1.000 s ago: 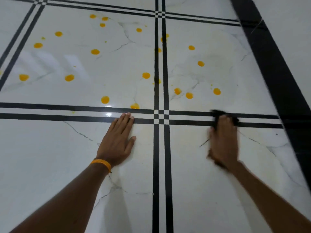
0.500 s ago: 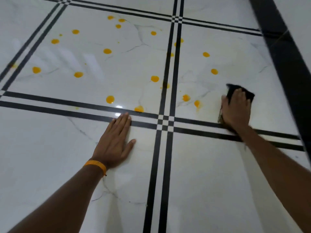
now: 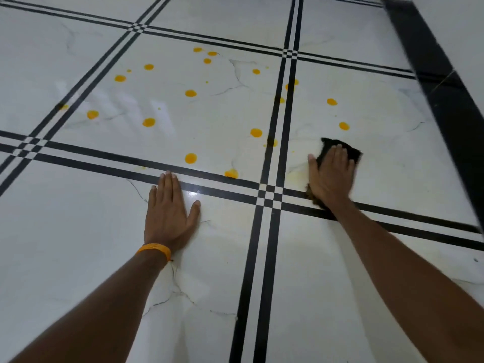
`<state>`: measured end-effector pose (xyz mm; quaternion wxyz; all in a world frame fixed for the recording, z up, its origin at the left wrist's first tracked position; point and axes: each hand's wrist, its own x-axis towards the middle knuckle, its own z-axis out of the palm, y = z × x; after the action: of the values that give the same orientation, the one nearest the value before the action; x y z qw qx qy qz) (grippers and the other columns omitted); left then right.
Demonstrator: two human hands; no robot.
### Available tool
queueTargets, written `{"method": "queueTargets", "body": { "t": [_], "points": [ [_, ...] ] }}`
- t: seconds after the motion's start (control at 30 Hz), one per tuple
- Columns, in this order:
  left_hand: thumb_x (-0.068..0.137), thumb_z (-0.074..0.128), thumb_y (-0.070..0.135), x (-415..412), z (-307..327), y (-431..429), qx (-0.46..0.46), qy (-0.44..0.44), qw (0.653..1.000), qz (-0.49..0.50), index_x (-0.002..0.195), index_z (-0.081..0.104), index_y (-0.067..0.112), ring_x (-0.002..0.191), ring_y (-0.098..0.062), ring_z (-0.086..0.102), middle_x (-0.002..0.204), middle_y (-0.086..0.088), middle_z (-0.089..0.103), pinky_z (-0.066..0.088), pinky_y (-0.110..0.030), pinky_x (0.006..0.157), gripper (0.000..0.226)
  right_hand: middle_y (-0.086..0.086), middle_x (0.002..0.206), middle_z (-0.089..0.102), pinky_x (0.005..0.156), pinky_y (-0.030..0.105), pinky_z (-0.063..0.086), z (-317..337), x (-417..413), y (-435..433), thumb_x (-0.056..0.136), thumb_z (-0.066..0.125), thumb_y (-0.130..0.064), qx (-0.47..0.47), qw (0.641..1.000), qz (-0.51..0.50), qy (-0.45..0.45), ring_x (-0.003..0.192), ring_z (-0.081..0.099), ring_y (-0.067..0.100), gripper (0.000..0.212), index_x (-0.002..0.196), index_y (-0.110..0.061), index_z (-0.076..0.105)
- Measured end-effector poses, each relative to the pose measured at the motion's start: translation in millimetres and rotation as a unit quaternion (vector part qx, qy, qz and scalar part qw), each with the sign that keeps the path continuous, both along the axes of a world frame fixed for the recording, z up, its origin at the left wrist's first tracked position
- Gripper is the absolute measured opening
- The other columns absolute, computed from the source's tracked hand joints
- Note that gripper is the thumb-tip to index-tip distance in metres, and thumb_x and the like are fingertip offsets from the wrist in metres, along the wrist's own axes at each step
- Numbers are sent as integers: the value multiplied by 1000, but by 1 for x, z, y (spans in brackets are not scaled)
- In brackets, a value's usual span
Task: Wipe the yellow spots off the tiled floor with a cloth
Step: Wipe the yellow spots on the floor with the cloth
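Observation:
A dark cloth (image 3: pixel 351 150) lies flat on the white tiled floor (image 3: pixel 78 244), pressed down by my right hand (image 3: pixel 331 175) at the near left corner of the far right tile. A faint yellow smear (image 3: pixel 297 176) shows just left of that hand. Several yellow spots (image 3: pixel 190 158) dot the far middle tile, and two more spots (image 3: pixel 344 125) lie beyond the cloth. My left hand (image 3: pixel 170 216) rests flat on the near tile, fingers together, wearing an orange wristband (image 3: pixel 154 249), its fingertips on the black stripe.
Double black stripes (image 3: pixel 272 142) cross the floor in a grid. A wide black band (image 3: pixel 450 100) runs along the right side. Thin dark veins mark the tile under my left arm.
My right hand has slid the cloth leftward over two spots near the stripe crossing, leaving a pale yellow smear. The view has shifted, and my left hand has stayed planted.

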<state>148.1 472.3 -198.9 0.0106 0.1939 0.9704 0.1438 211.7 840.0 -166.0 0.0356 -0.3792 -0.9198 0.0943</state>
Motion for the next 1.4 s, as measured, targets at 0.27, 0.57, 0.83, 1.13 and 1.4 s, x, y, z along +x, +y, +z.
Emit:
{"method": "queueTargets", "body": {
  "t": [0.27,0.57,0.83,1.13,1.4],
  "points": [
    [96,20,57,4,2,6,-5,11,1000,2,158,6,1,155,-24,-2,167,-14,3,6,-43,126,85,6,170,9,128,45,8,-2,9,-63,97,-4,-70,14,970,242,-7,158,5,19,91,162,-9,12],
    [94,16,55,0,0,4,-3,1,1000,-6,158,7,2,155,-26,1,167,-15,3,8,-46,126,83,7,171,10,128,42,4,-3,-50,-152,99,-4,-64,-26,947,320,-14,158,4,18,85,162,-8,12],
    [94,14,53,-1,0,2,-16,4,1000,-11,158,4,1,155,-27,-3,167,-16,0,7,-46,126,83,12,170,12,128,46,6,4,-88,-96,98,-3,-64,1,990,139,-10,158,8,24,87,161,-5,12],
    [93,16,58,-3,4,5,-9,-22,1000,-18,157,12,0,155,-29,7,166,-17,10,8,-43,125,87,1,170,3,128,41,1,-3,-7,-116,103,5,-61,-5,947,319,-22,158,0,15,77,163,-14,6],
    [96,14,59,-22,5,-37,-9,20,999,-43,159,4,7,155,-18,-3,168,-6,0,0,-37,126,83,5,171,8,128,43,4,-2,-53,-163,100,-1,-65,3,947,321,-17,158,3,19,85,162,-9,10]
  ]
}}
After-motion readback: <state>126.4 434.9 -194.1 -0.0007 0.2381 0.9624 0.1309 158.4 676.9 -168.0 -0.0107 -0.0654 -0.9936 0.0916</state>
